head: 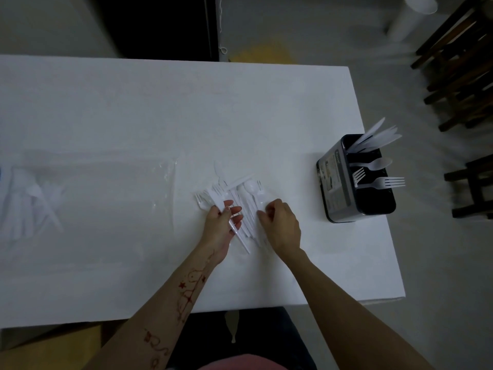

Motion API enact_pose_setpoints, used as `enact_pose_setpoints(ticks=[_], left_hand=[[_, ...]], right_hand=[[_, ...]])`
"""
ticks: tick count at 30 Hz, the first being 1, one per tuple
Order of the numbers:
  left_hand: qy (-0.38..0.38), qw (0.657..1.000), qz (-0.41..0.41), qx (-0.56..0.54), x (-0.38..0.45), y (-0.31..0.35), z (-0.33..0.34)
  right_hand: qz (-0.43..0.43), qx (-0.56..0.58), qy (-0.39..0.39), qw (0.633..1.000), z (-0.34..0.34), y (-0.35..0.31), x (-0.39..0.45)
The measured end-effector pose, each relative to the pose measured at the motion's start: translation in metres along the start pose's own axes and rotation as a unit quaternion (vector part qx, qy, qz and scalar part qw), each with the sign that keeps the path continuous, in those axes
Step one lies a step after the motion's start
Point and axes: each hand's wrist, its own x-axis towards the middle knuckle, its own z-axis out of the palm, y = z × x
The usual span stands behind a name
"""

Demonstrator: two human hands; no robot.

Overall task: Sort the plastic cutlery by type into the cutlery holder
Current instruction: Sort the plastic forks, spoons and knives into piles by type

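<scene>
On the matte white table (133, 116), head view: a loose pile of white plastic cutlery (234, 193) lies mid-table. Left hand (222, 225) curls around one flat, straight handle (238, 233). Right hand (281, 222) rests on the pile, fingers bent; what it pinches is unclear. The dark boxy cutlery holder (344, 193) stands well right, with knives (378, 136), a spoon (373, 163) and forks (384, 182) in separate compartments.

Counter (133, 116): matt white, smooth. Cutlery pile (240, 193) at the fingers (234, 209): white plastic, slight sheen. Cutlery holder (344, 188): glossy black, brushed-metal side with paper label.
</scene>
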Motion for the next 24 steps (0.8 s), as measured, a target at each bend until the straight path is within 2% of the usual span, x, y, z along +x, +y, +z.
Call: enact_pose_setpoints(ticks=[5,11,15,19,24], left_hand=[[-0.003,1.000,0.003,0.004,-0.001,-0.001,-0.003],[0.006,1.000,-0.001,0.005,-0.001,0.000,-0.004],[0.011,1.000,0.000,0.003,-0.002,-0.002,-0.005],[0.014,1.000,0.007,0.012,-0.004,-0.004,-0.006],[0.013,1.000,0.007,0.011,-0.006,-0.005,-0.007]], right_hand=[[0.004,-0.002,-0.023,1.000,-0.007,0.002,0.006],[0.044,0.017,0.038,0.998,-0.022,0.024,0.013],[0.003,-0.026,0.069,0.997,-0.019,0.016,0.008],[-0.029,-0.059,0.018,0.998,-0.005,-0.001,0.001],[-0.009,-0.036,0.021,0.999,-0.012,0.003,0.009]])
